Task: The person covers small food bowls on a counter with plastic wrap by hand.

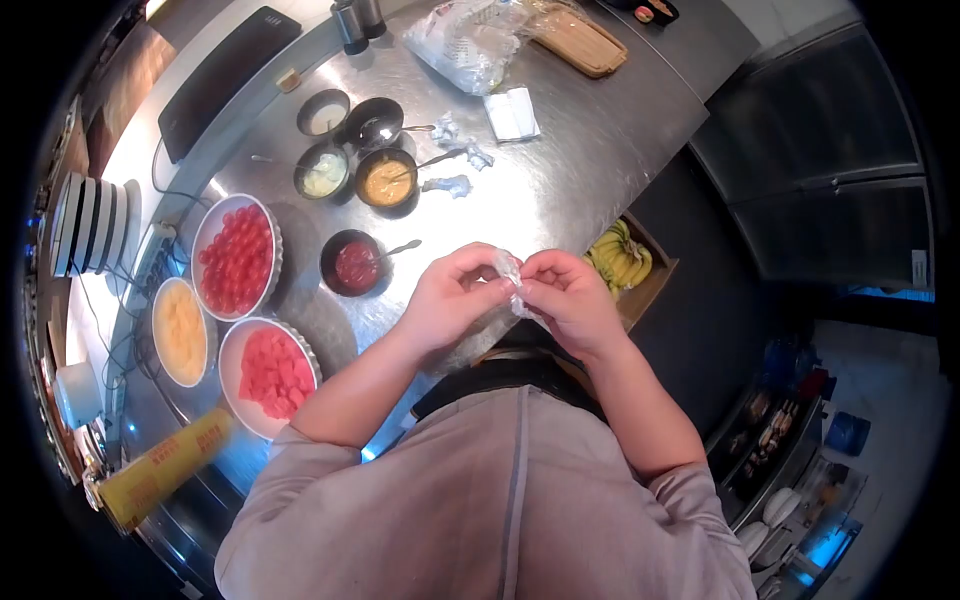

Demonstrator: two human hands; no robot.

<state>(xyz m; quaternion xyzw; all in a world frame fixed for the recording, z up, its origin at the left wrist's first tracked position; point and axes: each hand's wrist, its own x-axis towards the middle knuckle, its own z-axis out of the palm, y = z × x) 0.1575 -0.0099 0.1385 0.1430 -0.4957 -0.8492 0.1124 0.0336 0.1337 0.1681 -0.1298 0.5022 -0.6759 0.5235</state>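
A small crumpled piece of clear plastic wrap (508,270) is pinched between my two hands, just past the front edge of the steel table (455,215). My left hand (448,298) grips its left side with thumb and fingers. On the other side, my right hand (578,305) pinches it too, fingertips almost touching the left ones. Left of my left hand stands a dark bowl of red sauce (356,264) with a spoon in it. Farther back sits a bowl of orange-brown sauce (388,180), with crumpled wrap pieces (448,186) beside it.
At left are white bowls of cherry tomatoes (238,262), pale yellow fruit (181,330) and pink-red fruit chunks (272,372). A yellow box (165,468) lies nearer. White tissues (512,115), a plastic bag (465,45) and a wooden board (580,40) lie behind. Bananas (622,258) sit lower right.
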